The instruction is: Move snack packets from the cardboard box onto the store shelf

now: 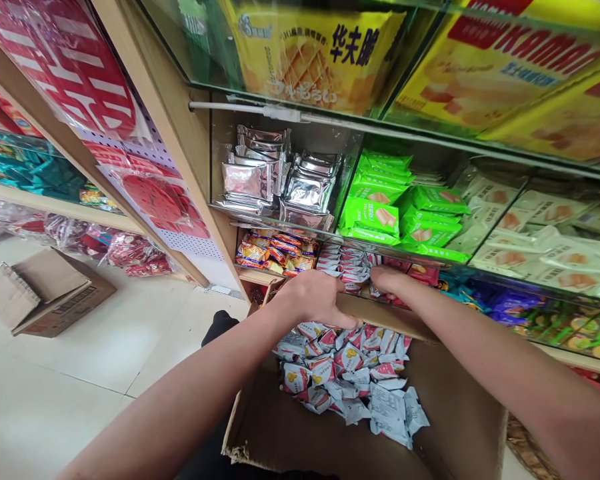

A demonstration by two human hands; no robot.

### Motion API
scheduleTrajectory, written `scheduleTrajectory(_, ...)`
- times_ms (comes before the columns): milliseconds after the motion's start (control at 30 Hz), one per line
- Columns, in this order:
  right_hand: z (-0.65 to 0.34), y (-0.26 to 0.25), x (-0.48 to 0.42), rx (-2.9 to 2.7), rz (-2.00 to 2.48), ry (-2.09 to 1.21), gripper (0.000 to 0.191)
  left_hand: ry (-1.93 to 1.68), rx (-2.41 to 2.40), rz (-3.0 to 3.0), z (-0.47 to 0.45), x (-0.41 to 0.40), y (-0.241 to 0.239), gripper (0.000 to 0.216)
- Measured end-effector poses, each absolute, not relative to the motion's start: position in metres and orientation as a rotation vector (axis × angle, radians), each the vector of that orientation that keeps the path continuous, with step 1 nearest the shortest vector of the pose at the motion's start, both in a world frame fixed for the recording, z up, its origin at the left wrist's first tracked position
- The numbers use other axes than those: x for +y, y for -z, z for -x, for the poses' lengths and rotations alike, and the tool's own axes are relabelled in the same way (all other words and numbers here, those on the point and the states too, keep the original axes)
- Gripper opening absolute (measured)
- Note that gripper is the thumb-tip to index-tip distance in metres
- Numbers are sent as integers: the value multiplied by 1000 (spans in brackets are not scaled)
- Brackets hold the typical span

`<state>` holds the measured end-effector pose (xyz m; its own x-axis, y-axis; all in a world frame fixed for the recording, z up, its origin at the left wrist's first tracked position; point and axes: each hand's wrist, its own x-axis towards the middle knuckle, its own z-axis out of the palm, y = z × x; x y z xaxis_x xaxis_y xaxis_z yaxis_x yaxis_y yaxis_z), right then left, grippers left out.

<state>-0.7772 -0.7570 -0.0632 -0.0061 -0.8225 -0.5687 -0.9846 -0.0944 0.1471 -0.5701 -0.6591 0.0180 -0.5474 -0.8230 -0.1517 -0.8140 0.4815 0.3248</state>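
An open cardboard box holds a heap of small white-and-red snack packets, some face down. My left hand is above the box's shelf-side edge, its thumb stretched out over the heap and its other fingers turned toward the shelf, partly hidden. In front of it, the low shelf compartment holds matching packets standing in rows. My right hand reaches into that compartment at the right side of these rows. Its fingertips are hidden, so whether they grip a packet cannot be seen.
Orange-wrapped sweets lie left of the rows; purple packets lie further right. Above are silver packets and green packets behind a glass shelf edge. A wooden upright stands left. Another cardboard box sits on the tiled floor.
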Motion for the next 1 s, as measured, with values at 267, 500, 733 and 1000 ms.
scheduleTrajectory(267,772,65,-756,1880,2065,-790,26,574,-2703,-1488,571,-658,-23,64)
scheduleTrajectory(500,776,-1,-709,1921,2229,-577,25,583,-2694,-1508,571,-660,-25,62)
scheduleTrajectory(733,772,19,-550,1398,2374,141,26,567,-2707,-1469,570,-660,-21,62)
scheduleTrajectory(1000,743,141,-544,1976,2107,123,44,464,-2724,-1459,568,-660,-11,73)
